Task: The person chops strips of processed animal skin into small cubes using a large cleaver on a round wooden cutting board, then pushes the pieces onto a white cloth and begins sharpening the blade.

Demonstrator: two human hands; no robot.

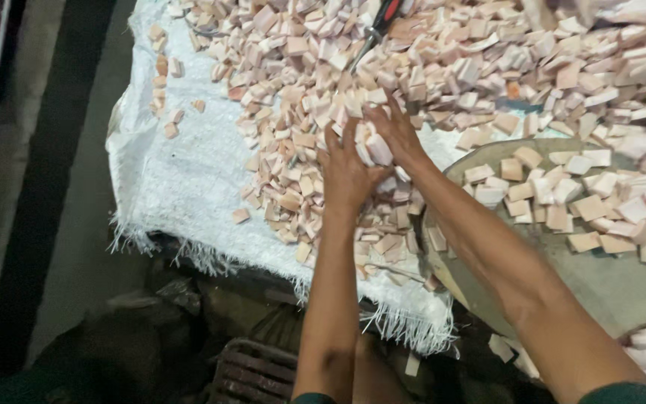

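Countless pale cut pieces (pixel 443 82), some cupped between two hands: left (pixel 347 173), right (pixel 394 131).

Dim floor (pixel 76 224), perhaps concrete, dark strip (pixel 39 187)

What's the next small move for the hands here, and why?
Probably carry the scooped handful right and drop it on the round tray. The left hand and right hand are cupped together around pale cut pieces from the pile, and similar pieces already lie there.

I see white woven sack cloth (pixel 188 172) | pale pink cut cubes (pixel 308 97) heaped on it | round tray (pixel 600 277) at right edge
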